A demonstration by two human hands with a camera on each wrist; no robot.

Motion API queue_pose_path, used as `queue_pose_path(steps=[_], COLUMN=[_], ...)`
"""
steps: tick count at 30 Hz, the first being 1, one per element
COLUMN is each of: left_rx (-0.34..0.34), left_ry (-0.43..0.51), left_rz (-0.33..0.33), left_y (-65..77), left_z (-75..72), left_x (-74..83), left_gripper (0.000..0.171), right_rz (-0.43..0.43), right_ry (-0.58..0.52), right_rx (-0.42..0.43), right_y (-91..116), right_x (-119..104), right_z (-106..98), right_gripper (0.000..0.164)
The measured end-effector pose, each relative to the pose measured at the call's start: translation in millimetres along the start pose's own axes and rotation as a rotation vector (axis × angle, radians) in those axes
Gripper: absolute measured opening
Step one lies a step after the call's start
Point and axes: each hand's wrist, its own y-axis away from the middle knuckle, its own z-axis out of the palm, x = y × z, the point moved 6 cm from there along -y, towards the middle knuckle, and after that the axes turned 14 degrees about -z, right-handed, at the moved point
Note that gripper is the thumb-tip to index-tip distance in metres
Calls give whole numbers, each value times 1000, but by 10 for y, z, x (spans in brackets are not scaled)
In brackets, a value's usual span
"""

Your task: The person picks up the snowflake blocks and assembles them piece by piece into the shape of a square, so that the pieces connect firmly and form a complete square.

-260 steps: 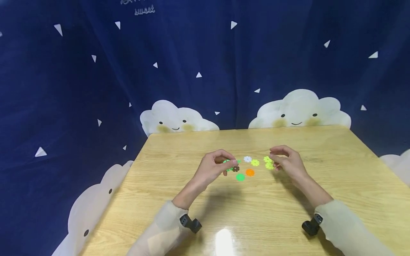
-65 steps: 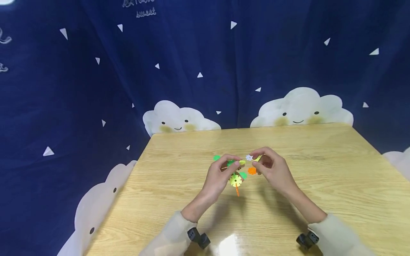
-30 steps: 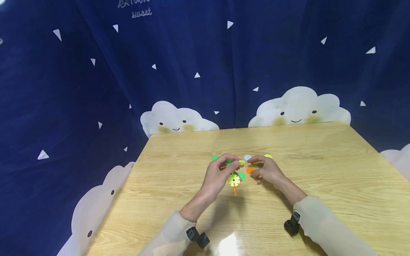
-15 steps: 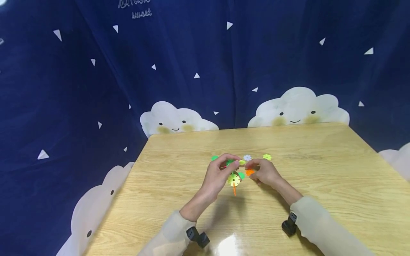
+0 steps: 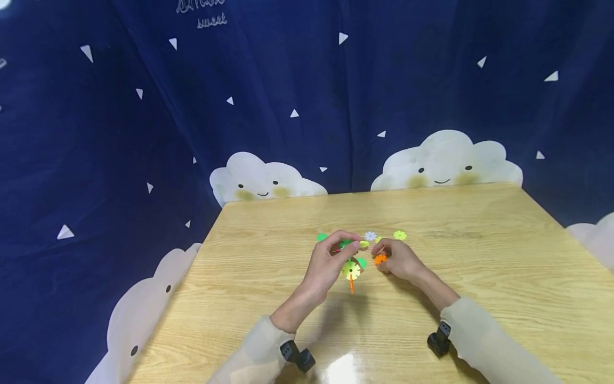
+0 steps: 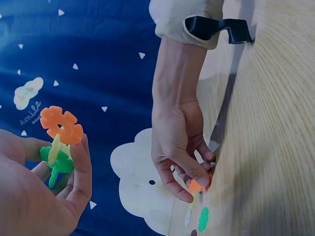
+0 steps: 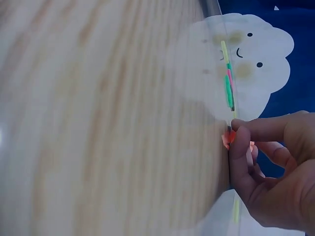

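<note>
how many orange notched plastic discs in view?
2. First orange disc: slotted into a pale yellow notched plastic disc, part of the multicoloured build in the left hand. Second orange disc: pinched in the right hand. More could be hidden behind either hand.

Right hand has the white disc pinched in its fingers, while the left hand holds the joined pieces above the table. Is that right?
Not quite: the right hand pinches an orange disc, as the head view shows; the white disc lies on the table. The left hand does hold the joined pieces above the table.
</note>
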Motion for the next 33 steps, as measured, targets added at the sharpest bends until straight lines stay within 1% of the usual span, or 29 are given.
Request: queue_pose_path(steps=[5, 8, 16, 20, 27, 33], left_rx=[-1, 2, 0, -1, -6, -14], left_ry=[2, 3, 4, 9, 9, 2], left_rz=[2, -2, -1, -8, -17, -23], left_y=[-1, -3, -6, -11, -19, -24], left_z=[5, 10, 25, 30, 54, 63], left_x=[-6, -14, -19, -30, -40, -58], left_gripper=[23, 23, 25, 25, 27, 26], right_rz=[30, 34, 36, 18, -16, -58], right_ry=[-84, -121, -218, -233, -286, -376], right_rx=[-18, -34, -37, -34, 12, 60], right_y=[59, 84, 117, 142, 221, 284], right_x=[37, 51, 8, -43, -142, -321], right_z=[-20, -29, -59, -75, -161, -230], right_gripper=[22, 18, 17, 21, 25, 30])
